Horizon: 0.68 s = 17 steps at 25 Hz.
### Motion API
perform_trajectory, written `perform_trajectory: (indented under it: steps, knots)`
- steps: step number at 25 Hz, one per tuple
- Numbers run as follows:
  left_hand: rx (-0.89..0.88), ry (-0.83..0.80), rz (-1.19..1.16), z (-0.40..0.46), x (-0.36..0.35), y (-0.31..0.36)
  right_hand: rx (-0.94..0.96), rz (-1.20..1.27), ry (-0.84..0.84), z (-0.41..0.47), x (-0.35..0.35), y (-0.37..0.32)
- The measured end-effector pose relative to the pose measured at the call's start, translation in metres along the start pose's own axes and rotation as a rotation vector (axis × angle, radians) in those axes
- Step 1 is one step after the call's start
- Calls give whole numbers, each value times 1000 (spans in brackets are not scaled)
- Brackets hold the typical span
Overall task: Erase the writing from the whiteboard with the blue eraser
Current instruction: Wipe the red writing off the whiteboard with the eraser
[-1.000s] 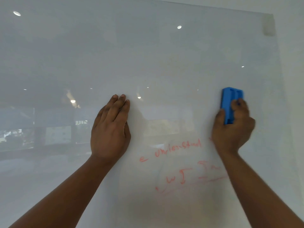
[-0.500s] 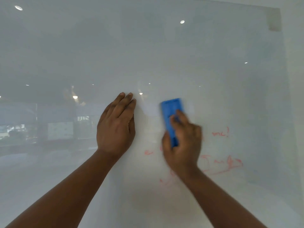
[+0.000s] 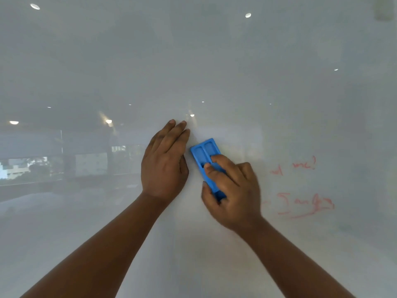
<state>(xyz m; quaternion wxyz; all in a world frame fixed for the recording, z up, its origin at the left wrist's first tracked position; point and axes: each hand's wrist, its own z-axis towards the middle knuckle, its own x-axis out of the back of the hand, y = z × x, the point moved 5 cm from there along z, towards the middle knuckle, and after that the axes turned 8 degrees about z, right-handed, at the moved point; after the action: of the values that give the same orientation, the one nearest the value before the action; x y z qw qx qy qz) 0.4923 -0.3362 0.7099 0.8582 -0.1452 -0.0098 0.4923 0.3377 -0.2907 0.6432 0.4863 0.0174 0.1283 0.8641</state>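
Note:
The glossy whiteboard (image 3: 214, 61) fills the view. My right hand (image 3: 233, 192) grips the blue eraser (image 3: 205, 152) and presses it flat on the board, tilted up to the left, right beside my left hand (image 3: 164, 166). That left hand lies flat on the board with fingers together, holding nothing. Faint red writing (image 3: 305, 204) sits to the right of the eraser, with a smaller red scrap (image 3: 304, 165) above it. The board under my hands shows no writing.
Ceiling lights and a window scene reflect in the board's left half (image 3: 64, 164). A pale rectangular patch (image 3: 383, 7) marks the board's top right corner.
My right hand has swept the eraser leftward from the far right to just beside my left hand. The red words in the middle are wiped away. My left hand stayed flat.

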Motion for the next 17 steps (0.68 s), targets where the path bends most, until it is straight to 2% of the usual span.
perform_trajectory:
  steps: [1, 3, 5, 8, 10, 12, 15, 17]
  knots:
    - [3, -11, 4, -6, 3, 0, -10, -23, 33, 5, 11, 13]
    - [16, -40, 12, -18, 9, 1, -147, -90, 184, 13, 34, 36]
    - [26, -72, 7, -25, 11, 2, -228, -102, 264, 11, 27, 30]
    - [25, -87, -19, -27, 14, 0, -74, -9, 111, -3, -15, -22]
    - [32, -85, -18, -26, 15, -1, 17, 15, 9, -6, -11, -22]
    - [52, -93, 6, -25, 15, 1, -43, -38, 72, 0, 13, 6]
    - [71, -111, 26, -24, 16, 5, -303, -105, 277, 6, 34, 36]
    - [55, -119, 17, -25, 16, 5, -257, -55, 211, 0, 11, 13]
